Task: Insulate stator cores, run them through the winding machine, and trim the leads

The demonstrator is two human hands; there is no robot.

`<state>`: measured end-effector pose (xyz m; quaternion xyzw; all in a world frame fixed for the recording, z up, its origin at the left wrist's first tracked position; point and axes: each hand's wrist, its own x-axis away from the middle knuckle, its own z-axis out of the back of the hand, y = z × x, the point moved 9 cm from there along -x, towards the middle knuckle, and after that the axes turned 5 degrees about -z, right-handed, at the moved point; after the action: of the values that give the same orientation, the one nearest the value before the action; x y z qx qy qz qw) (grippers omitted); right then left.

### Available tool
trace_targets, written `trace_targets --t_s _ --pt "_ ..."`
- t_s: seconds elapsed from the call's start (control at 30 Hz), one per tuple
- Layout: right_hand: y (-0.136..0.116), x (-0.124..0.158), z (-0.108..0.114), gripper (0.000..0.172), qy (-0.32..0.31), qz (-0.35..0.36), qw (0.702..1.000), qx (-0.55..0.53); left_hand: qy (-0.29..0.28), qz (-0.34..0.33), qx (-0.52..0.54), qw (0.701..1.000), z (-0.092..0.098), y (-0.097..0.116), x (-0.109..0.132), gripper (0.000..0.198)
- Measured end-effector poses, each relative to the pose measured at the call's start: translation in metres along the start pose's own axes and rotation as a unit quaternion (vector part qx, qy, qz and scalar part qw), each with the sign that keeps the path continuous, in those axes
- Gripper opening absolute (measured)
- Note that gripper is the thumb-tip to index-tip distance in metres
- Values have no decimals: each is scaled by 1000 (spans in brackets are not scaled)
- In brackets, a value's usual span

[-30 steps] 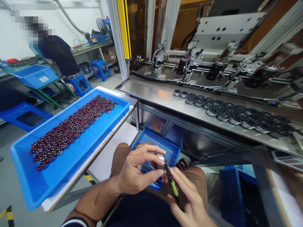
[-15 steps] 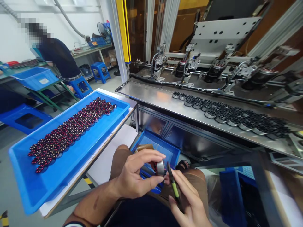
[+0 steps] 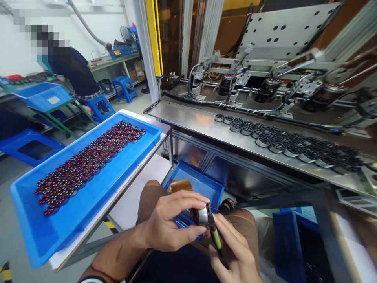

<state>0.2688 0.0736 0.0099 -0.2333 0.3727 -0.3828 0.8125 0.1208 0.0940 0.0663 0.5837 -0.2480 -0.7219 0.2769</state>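
Over my lap, my left hand (image 3: 173, 220) pinches a motor stator (image 3: 202, 216) between thumb and fingers. The stator is a round part with a silvery rim and red windings, held on its side. A thin red wire (image 3: 216, 209) sticks out from it toward the right. My right hand (image 3: 235, 247) is closed around wire cutters (image 3: 216, 237) with a green and black handle. Their dark jaws touch or nearly touch the stator's right face; my fingers partly hide the tips.
Left of me, a blue tray (image 3: 123, 173) holds many wound stators. Rows of dark ring-shaped parts (image 3: 279, 141) lie on the metal ledge (image 3: 188, 118) before the winding machine (image 3: 265, 78). Below is a blue bin (image 3: 218, 192) with a brown roll. A person (image 3: 73, 68) sits at the far bench.
The cutters have moved up against the stator's right face, and the red wire now shows. On the machine, the white plate and its arms have shifted upward.
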Motion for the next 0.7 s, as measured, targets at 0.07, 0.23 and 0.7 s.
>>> trace_targets --t_s 0.07,0.23,0.7 --pt "3 5 0 69 11 5 1000 13 -1 1 6 1000 0 0 0 37" --pt "10 4 6 59 34 -17 999 -11 1 22 11 1000 -1 -8 2 36" --pt "53 16 6 49 -67 -243 939 -233 2 -55 -103 993 4 -3 8 51"
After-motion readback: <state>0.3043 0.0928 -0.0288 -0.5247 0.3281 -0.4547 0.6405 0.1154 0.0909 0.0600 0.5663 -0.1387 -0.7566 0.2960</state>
